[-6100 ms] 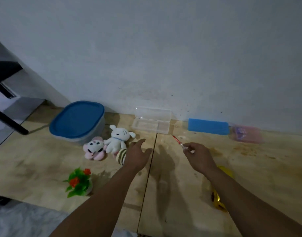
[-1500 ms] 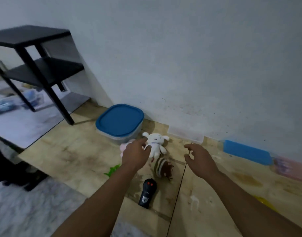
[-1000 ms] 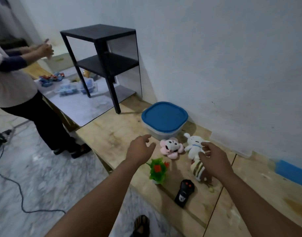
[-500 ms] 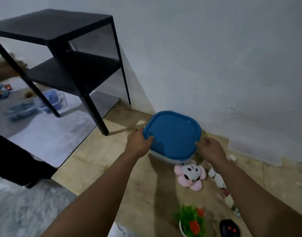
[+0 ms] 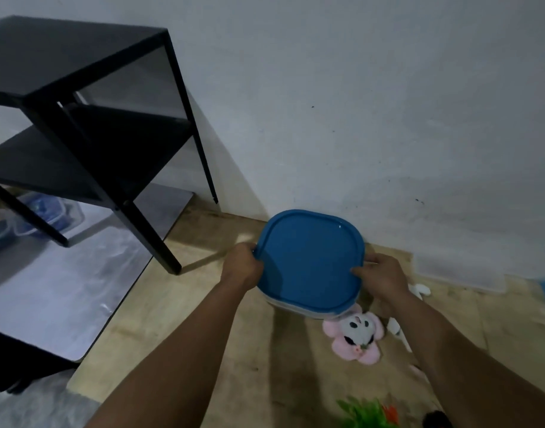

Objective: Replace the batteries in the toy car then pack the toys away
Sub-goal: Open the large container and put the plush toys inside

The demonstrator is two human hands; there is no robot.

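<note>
At the far left stood a black shelf unit (image 5: pixel 89 125), and under it some clear boxes (image 5: pixel 49 216) with blue things inside, on a grey surface beside the wooden tabletop (image 5: pixel 203 307). Next came the left hand (image 5: pixel 242 268), its fingers clenched around the left edge of the blue-lidded container (image 5: pixel 310 261). The container was the thing that had just changed: half a second before it rested flat near the wall with the hands only arriving at its sides, and now it was tilted toward the person and seemed lifted or pulled closer, its near edge over the pink plush toy (image 5: pixel 356 335). The right hand (image 5: pixel 384 278) gripped the right edge, the thumb lying on the lid. I judged that the packing step had begun and the container was being brought nearer so the lid could be opened for the toys. A white plush toy (image 5: pixel 419 290) was mostly hidden behind the right forearm, and a small green plant toy (image 5: pixel 368 413) showed at the bottom edge. The toy car was not visible in this view, so whether its batteries were already changed could not be told. Compared with one second before, the view had moved closer to the container, and the other person was no longer in sight.
</note>
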